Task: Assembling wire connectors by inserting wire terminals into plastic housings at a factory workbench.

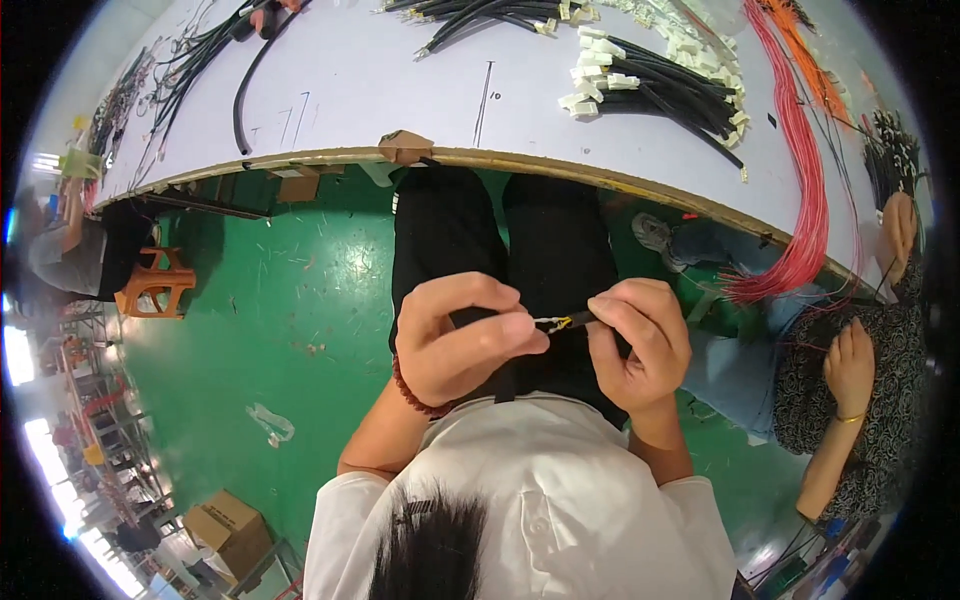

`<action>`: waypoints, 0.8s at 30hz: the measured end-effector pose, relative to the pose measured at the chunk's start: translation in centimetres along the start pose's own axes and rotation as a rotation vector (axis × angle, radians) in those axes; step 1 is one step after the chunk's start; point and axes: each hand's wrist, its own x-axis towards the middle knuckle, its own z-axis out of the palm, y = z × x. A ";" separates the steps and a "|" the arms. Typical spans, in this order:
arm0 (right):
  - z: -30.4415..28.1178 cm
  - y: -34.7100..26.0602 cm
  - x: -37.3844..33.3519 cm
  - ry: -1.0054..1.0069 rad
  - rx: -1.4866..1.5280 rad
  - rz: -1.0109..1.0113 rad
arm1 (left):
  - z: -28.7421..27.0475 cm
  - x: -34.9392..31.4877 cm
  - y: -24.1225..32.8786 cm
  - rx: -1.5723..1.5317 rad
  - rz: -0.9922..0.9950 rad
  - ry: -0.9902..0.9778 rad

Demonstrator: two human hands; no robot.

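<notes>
In front of my lap, my right hand (640,340) pinches a short black cable (580,318) between thumb and fingers. Thin white and yellow wires (556,323) stick out of its stripped end toward the left. My left hand (462,335), with a reddish bead bracelet (412,392) at the wrist, has its fingers drawn together at the tips of these wires. The fingers partly hide where the wires end. The far end of the cable is hidden behind my right hand.
On the white table (400,110) lie black cables with white connectors (660,85), another black cable bundle (490,20) and red wires (805,200). A co-worker's hand (850,365) is at the right. An orange stool (155,285) and a cardboard box (228,535) stand left.
</notes>
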 end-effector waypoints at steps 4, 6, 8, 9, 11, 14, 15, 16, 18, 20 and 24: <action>-0.2 0.0 0.2 -0.034 0.026 0.022 | -0.1 0.5 0.1 -0.027 -0.162 0.073; -0.3 0.1 0.2 -0.074 0.025 0.033 | -0.3 0.6 -0.2 -0.040 -0.230 -0.064; -0.4 0.1 0.1 -0.079 0.027 0.032 | -0.1 0.7 0.1 -0.077 -0.294 -0.043; -0.4 0.2 0.1 -0.083 0.028 0.034 | -0.1 0.7 0.1 -0.116 -0.360 -0.024; -0.5 0.3 0.2 -0.087 0.048 0.042 | -0.1 0.6 -0.1 -0.164 -0.385 -0.031; -0.5 0.1 0.3 -0.109 0.086 0.084 | 0.2 0.2 -0.2 -0.280 -0.462 -0.008; -0.5 0.1 0.3 -0.127 0.102 0.119 | 0.3 0.1 -0.1 -0.351 -0.513 0.022; -0.5 0.1 0.3 -0.127 0.103 0.118 | 0.4 0.0 -0.1 -0.351 -0.513 0.022; -0.6 0.1 0.4 -0.156 0.121 0.120 | 0.5 -0.2 -0.1 -0.400 -0.494 0.060; -0.5 0.0 0.4 -0.155 0.133 0.124 | 0.6 -0.2 0.0 -0.401 -0.481 0.078; 0.0 0.0 0.6 -0.152 0.165 0.050 | 0.5 -0.4 -0.2 -0.345 -0.402 0.047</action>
